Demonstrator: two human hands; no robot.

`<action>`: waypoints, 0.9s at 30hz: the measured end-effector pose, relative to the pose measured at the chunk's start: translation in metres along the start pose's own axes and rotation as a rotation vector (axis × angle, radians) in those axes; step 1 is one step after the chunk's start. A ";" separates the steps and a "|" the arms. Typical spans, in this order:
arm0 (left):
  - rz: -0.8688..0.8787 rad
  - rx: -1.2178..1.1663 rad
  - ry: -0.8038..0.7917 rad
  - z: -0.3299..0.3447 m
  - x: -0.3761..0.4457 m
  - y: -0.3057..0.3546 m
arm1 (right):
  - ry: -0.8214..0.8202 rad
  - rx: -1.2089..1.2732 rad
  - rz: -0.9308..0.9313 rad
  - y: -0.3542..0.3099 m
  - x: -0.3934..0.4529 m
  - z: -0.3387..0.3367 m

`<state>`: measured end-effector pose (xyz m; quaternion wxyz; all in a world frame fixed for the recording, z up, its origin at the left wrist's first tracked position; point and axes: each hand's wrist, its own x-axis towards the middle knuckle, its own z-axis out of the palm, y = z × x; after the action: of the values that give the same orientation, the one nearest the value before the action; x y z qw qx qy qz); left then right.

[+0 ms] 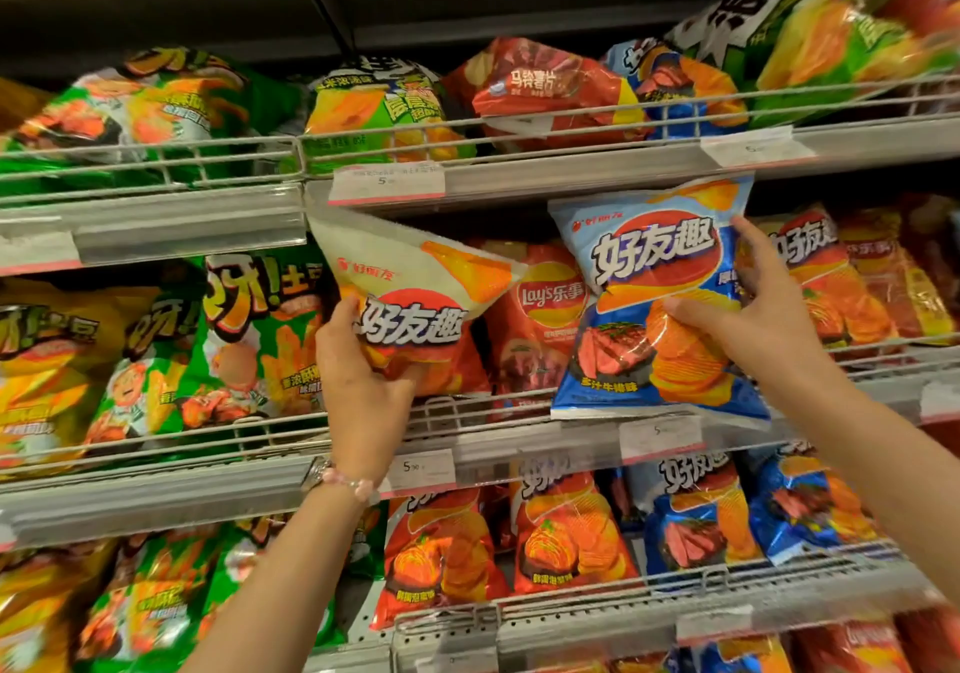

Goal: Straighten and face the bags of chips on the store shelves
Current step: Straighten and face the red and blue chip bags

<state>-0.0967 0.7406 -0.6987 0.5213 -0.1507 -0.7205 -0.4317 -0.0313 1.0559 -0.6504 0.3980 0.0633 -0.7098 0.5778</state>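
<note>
Blue chip bag [660,303] and white chip bag [415,303] in curled fingers before wire-fronted store shelves [156,485]

Top-right green bag [810,43] blurred, price tags [387,183] unreadable, Lay's bag [540,319] partly hidden btwn held bags.

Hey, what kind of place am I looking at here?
Most likely the snack aisle of a supermarket or convenience store. Tiered metal shelves with wire front rails are packed with chip bags, paper price tags are clipped along the shelf edges, and a person is holding a blue chip bag up at the middle shelf.
</note>
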 end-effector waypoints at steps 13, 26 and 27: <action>-0.106 0.638 -0.209 0.017 0.023 0.037 | -0.021 0.037 0.012 0.007 -0.004 -0.022; -0.055 0.591 -0.590 0.091 0.018 0.084 | -0.001 0.038 0.013 0.014 0.001 -0.044; -0.089 0.555 -0.628 0.095 0.021 0.081 | 0.003 0.032 0.014 0.016 0.002 -0.047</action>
<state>-0.1108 0.8569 -0.6505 0.2779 -0.0975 -0.9392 -0.1764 -0.0186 1.1024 -0.6608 0.3939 0.0637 -0.7001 0.5922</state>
